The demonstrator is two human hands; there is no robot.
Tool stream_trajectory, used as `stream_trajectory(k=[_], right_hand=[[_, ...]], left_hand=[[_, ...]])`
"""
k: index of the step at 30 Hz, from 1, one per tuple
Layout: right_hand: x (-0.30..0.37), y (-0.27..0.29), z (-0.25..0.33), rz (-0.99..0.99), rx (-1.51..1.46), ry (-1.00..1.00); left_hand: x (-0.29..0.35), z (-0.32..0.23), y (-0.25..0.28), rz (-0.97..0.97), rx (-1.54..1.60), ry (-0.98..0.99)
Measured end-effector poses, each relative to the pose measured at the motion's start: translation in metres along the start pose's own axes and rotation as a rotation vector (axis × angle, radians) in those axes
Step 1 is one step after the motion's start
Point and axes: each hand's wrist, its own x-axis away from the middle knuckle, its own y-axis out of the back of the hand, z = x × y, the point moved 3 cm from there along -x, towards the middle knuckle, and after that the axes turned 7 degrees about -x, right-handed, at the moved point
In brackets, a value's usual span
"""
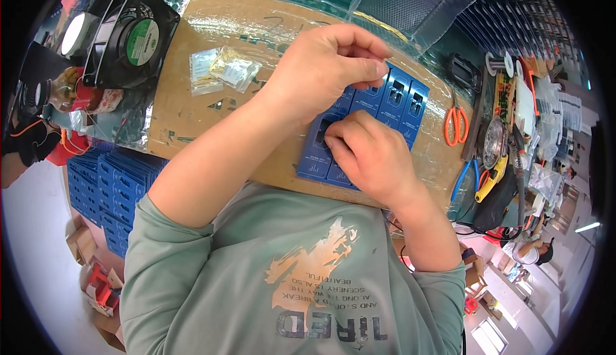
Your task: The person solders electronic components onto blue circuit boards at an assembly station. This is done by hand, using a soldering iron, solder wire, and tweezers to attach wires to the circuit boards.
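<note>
A blue circuit-board panel [314, 164], made of several boards with dark rectangular openings or parts, lies on the brown work board [192, 121] in front of me. Above its far edge is my left hand [321, 63], thumb and fingers pinched together; anything between the tips is too small to make out. My right hand [378, 153] rests over the panel's near part, its fingers closed at a dark spot on the left board, and what they grip is hidden. Small clear bags of thin gold pins [224, 69] lie left of my left hand.
A black fan [131, 37] stands at the left, above stacked blue panels [112, 191]. Orange-handled scissors [457, 124], blue-handled pliers [467, 178], a yellow-handled tool [493, 178] and a wire spool [499, 64] lie right. A clear plastic tray [417, 2] is behind. Another person [529, 252] is far right.
</note>
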Motion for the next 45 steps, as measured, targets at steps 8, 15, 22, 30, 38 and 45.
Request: stream_trajectory(k=[8, 15, 22, 30, 38, 45], right_hand=[[0.001, 0.007, 0.002, -0.022, -0.023, 0.056], [-0.003, 0.044, -0.026, -0.384, -0.369, -0.361], [-0.006, 0.046, -0.045, -0.327, -0.710, -0.544], [-0.004, 0.035, -0.047, -0.367, -0.699, -0.551], [-0.003, 0.041, -0.037, -0.400, -0.957, -0.544], [-0.005, 0.026, -0.007, 0.024, -0.378, -0.223]], left_hand=[[-0.001, 0.001, -0.001, 0.022, -0.011, 0.008], [0.001, 0.000, -0.005, 0.033, -0.042, 0.030], [0.004, 0.000, -0.010, 0.087, -0.191, 0.055], [0.004, -0.001, -0.010, 0.083, -0.229, 0.060], [0.001, 0.000, -0.003, -0.031, -0.171, 0.026], [-0.003, 0.003, 0.003, -0.094, -0.016, -0.072]])
